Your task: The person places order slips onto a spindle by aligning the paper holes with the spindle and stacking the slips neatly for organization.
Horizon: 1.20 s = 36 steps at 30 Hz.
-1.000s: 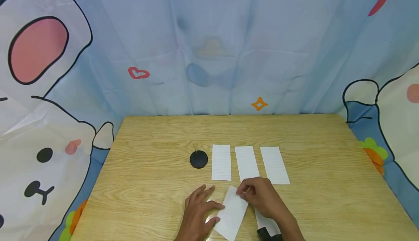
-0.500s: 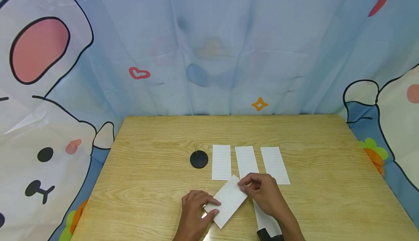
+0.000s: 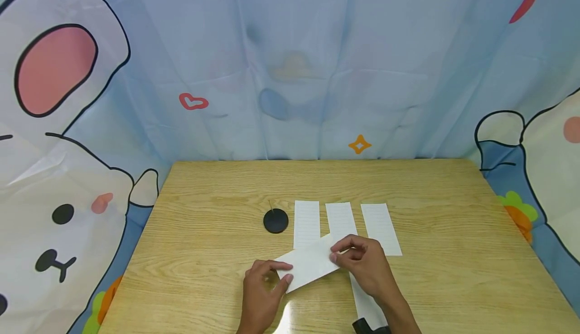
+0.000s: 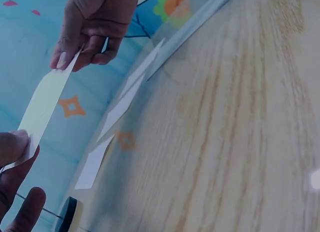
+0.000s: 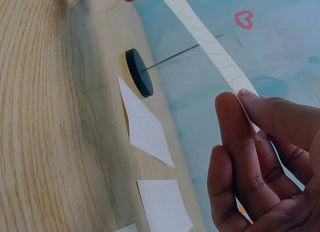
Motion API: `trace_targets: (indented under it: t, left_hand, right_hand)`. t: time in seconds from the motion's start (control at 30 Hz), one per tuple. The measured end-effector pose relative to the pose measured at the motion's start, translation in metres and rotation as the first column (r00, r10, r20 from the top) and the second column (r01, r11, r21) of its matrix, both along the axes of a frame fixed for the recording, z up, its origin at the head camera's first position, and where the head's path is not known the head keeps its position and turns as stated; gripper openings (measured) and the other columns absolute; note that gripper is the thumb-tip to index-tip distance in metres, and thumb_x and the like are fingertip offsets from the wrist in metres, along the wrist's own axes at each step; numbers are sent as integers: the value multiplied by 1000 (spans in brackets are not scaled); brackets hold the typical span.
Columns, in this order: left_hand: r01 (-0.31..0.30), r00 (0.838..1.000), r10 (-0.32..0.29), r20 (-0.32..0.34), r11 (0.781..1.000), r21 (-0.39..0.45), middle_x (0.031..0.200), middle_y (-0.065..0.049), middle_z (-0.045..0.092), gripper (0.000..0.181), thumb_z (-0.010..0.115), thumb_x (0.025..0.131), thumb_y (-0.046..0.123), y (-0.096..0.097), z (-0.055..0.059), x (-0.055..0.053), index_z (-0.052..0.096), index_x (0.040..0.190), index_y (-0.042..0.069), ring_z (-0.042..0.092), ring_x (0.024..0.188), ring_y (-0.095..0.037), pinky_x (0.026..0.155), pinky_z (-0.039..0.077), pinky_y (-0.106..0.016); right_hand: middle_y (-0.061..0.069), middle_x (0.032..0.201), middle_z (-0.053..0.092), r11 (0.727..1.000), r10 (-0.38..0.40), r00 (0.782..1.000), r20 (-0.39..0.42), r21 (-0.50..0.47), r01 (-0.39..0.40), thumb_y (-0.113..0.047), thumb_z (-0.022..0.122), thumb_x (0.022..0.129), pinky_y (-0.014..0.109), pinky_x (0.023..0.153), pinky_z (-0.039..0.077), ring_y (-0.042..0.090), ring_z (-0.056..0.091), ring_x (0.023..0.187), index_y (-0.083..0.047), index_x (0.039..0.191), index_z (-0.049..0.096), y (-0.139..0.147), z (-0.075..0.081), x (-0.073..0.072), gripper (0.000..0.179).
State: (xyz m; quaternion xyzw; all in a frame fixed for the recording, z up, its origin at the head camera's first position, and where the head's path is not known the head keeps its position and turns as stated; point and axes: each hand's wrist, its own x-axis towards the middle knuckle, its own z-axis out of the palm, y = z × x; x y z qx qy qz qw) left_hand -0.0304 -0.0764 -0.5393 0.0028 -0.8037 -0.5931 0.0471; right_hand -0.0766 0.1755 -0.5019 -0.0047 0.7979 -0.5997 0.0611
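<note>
In the head view, a sheet of paper (image 3: 308, 263) slants between two hands above a wooden table (image 3: 204, 233), its blank side showing. The left hand (image 3: 262, 293) pinches its lower end between thumb and fingers, and the right hand (image 3: 366, 267) pinches the upper end, so both grips are closed down to the paper's thickness. Beyond it lie three lined slips (image 3: 380, 229) in a row, the first two partly covered by the sheet, with a black stand (image 3: 275, 221) carrying a thin rod (image 3: 271, 206) just left of them. Another slip (image 3: 368, 304) lies partly under the right forearm, and a printed curtain (image 3: 290, 31) hangs behind the table. In the left wrist view, the sheet is clear of the tabletop, a thumb on its face at each end; the stand's edge shows at the bottom. In the right wrist view, ruled lines mark the sheet's visible side, and it passes in front of the rod, the right thumb pressed against fingers over its near end.
</note>
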Motion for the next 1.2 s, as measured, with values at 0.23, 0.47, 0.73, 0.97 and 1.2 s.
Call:
trace_targets:
  t: [0.23,0.47,0.73,0.97,1.2]
  left_hand:
    - [-94,996,94,-2,992,85,95,8,69,22,87,87,12,-5,3,-4,80,98,30,59,95,-12,98,46,-32]
    - [-112,993,115,-28,989,94,96,8,70,18,86,89,15,-17,12,-11,80,99,30,59,95,-13,103,44,-43]
    - [-109,991,114,-66,991,80,98,10,73,18,86,89,14,-31,24,-18,80,99,28,60,96,-13,102,45,-46]
    - [-117,988,122,-96,991,60,98,8,72,16,85,90,13,-40,31,-23,81,99,25,60,96,-14,101,46,-49]
    - [-141,982,146,-120,989,55,94,5,71,14,83,92,11,-48,37,-30,82,98,24,60,94,-19,101,44,-49]
  right_hand:
    - [12,71,74,996,66,998,-10,-59,-67,-8,90,83,25,68,52,13,68,65,0,95,73,-4,5,1,22]
    - [11,76,77,991,130,991,-26,-29,-131,-12,88,86,25,66,52,16,72,69,-4,95,74,-12,13,-2,18]
    - [5,74,75,992,121,991,-50,45,-119,-13,86,88,22,56,43,16,68,63,-11,94,77,-25,21,-12,12]
    - [6,80,75,990,136,984,-119,47,-132,-15,87,89,24,58,47,16,69,64,-13,93,76,-34,25,-21,11]
    - [6,83,74,991,136,975,-175,31,-133,-17,87,89,24,59,51,15,66,65,-15,92,76,-44,31,-31,11]
